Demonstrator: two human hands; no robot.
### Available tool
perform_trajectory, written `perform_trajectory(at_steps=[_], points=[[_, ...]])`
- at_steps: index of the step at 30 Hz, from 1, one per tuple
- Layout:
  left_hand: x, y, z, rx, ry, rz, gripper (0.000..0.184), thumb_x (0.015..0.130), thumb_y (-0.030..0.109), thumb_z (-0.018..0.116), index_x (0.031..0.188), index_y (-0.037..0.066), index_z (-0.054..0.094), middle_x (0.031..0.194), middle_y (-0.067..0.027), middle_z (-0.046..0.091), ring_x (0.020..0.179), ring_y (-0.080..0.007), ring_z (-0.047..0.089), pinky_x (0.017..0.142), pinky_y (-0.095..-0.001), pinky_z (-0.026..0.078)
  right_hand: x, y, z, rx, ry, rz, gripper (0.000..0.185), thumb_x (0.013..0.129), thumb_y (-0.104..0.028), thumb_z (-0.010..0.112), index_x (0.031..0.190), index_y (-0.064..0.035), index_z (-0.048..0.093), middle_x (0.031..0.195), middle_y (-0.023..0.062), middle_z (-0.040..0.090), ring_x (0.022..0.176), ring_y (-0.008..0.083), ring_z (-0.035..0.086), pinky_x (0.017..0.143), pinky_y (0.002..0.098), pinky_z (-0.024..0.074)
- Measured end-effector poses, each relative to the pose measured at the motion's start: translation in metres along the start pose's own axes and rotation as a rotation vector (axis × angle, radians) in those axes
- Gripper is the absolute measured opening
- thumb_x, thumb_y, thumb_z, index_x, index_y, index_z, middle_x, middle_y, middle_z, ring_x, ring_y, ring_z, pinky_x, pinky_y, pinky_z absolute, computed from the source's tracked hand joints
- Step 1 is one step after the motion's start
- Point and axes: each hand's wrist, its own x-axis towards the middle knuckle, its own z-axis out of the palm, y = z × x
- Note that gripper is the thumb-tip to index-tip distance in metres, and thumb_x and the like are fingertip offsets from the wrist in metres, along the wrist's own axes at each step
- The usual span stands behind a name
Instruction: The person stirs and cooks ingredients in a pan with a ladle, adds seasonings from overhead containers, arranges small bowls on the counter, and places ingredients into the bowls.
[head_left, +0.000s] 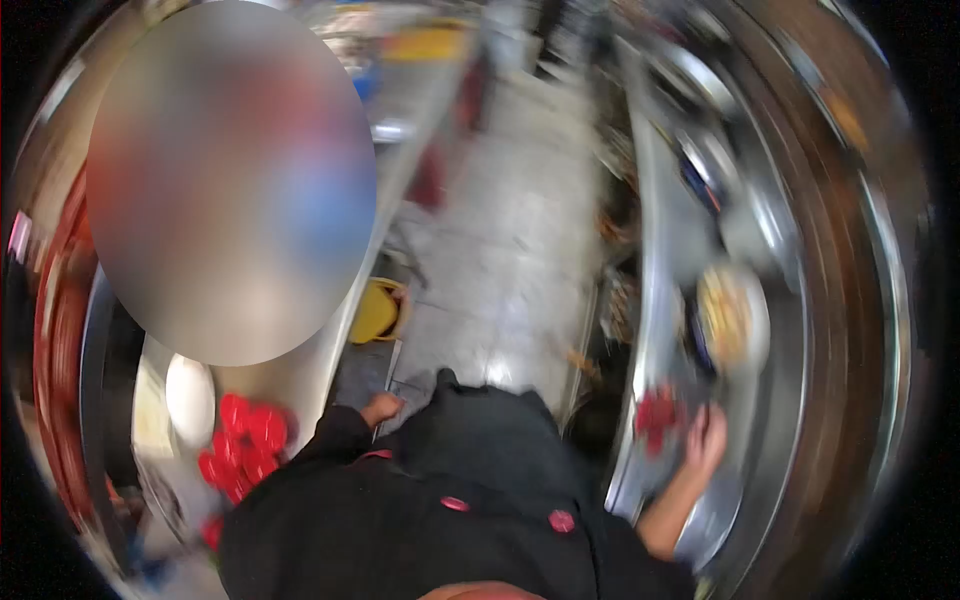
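Note:
My left hand (pixel 384 407) hangs low beside the left counter, small and blurred, and its fingers cannot be made out. Over the right counter (pixel 660 300) is my right hand (pixel 707 437), its fingers stretched forward and partly apart with nothing visible in them. Just left of it lies a blurred dark-red item (pixel 657 418) on the metal surface; I cannot tell its kind or whether the hand touches it. Farther along that counter sits a white dish (pixel 757 320) with yellowish contents.
On the left counter several bright red rounded items (pixel 250 435) lie near a white oval object (pixel 190 400). A yellow container (pixel 375 312) stands low by the aisle. The tiled floor (pixel 500 250) runs between both counters. A large grey blur hides the upper left.

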Motion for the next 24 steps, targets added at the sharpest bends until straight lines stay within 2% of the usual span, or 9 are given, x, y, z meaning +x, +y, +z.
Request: perform_trajectory(at_steps=[3,5,6,7,9,15,19,22,24], points=[[0.034,-0.048,0.042,0.361,0.217,0.529,0.036,0.088,0.034,0.048,0.078,0.004,0.065,0.073,-0.0181,0.064,0.074,-0.0342,0.063,0.067,-0.0435,0.048,0.003,-0.023,-0.017,0.204,-0.217,0.077,0.016,0.086,-0.011,0.053,0.072,-0.0077,0.046,0.062,0.0067,0.048,0.045,0.0120,0.037,0.038,0.0268,0.0317],[0.030,-0.044,0.028,0.332,0.039,0.473,0.035,0.089,0.034,0.048,0.079,0.004,0.065,0.072,-0.0182,0.063,0.074,-0.0342,0.063,0.067,-0.0435,0.048,0.000,-0.038,-0.022,0.181,-0.101,0.195,0.011,0.084,-0.012,0.055,0.079,-0.0070,0.047,0.064,0.0076,0.051,0.044,0.0131,0.041,0.035,0.0266,0.0299],[0.028,-0.042,0.022,0.337,-0.009,0.447,0.035,0.089,0.034,0.047,0.080,0.004,0.064,0.072,-0.0183,0.063,0.074,-0.0342,0.063,0.067,-0.0436,0.048,-0.010,-0.042,-0.016,0.161,-0.033,0.178,0.016,0.084,-0.011,0.054,0.098,-0.0051,0.048,0.064,0.0086,0.054,0.044,0.0137,0.044,0.035,0.0261,0.0305],[0.032,-0.045,0.020,0.338,-0.039,0.442,0.035,0.089,0.034,0.047,0.080,0.004,0.064,0.072,-0.0183,0.063,0.074,-0.0341,0.063,0.067,-0.0436,0.048,-0.014,-0.041,-0.013,0.087,0.037,0.133,0.038,0.084,-0.010,0.053,0.121,-0.0042,0.042,0.063,0.0080,0.054,0.044,0.0138,0.046,0.034,0.0258,0.0303],[0.041,-0.033,0.011,0.361,-0.073,0.441,0.035,0.089,0.033,0.047,0.081,0.004,0.064,0.072,-0.0184,0.062,0.074,-0.0341,0.062,0.067,-0.0436,0.048,-0.025,-0.047,-0.009,-0.029,0.034,0.084,0.056,0.084,-0.009,0.053,0.135,-0.0011,0.031,0.062,0.0068,0.055,0.041,0.0131,0.046,0.034,0.0263,0.0302],[0.082,0.022,-0.010,0.365,-0.062,0.505,0.033,0.089,0.032,0.046,0.084,0.005,0.063,0.071,-0.0186,0.061,0.074,-0.0340,0.061,0.067,-0.0437,0.047,-0.027,-0.047,-0.030,-0.362,0.028,-0.080,0.056,0.086,-0.010,0.051,0.137,0.0033,0.032,0.063,0.0043,0.055,0.038,0.0108,0.044,0.033,0.0267,0.0339],[0.115,0.067,-0.016,0.140,-0.015,0.457,0.033,0.090,0.032,0.045,0.085,0.005,0.063,0.071,-0.0187,0.060,0.074,-0.0339,0.061,0.067,-0.0438,0.047,0.001,-0.037,-0.054,-0.543,0.125,-0.244,0.058,0.087,-0.011,0.050,0.140,-0.0001,0.029,0.061,0.0021,0.052,0.037,0.0100,0.043,0.034,0.0255,0.0343],[0.137,0.091,-0.021,0.431,0.036,0.654,0.032,0.091,0.030,0.043,0.090,0.004,0.063,0.071,-0.0187,0.059,0.075,-0.0340,0.060,0.067,-0.0439,0.047,0.020,-0.038,-0.066,-1.004,0.251,-0.534,0.055,0.085,-0.014,0.052,0.137,-0.0037,0.037,0.068,0.0095,0.061,0.047,0.0189,0.056,0.045,0.0304,0.0449],[0.152,0.107,-0.026,-0.011,-0.007,0.185,0.032,0.089,0.026,0.042,0.100,0.003,0.061,0.072,-0.0168,0.059,0.074,-0.0353,0.058,0.065,-0.0461,0.046,0.018,-0.051,-0.054,-1.127,0.376,-0.516,0.053,0.082,-0.018,0.054,0.132,-0.0032,0.044,0.099,0.0249,0.062,0.094,0.0391,0.060,0.084,0.0438,0.0460]])
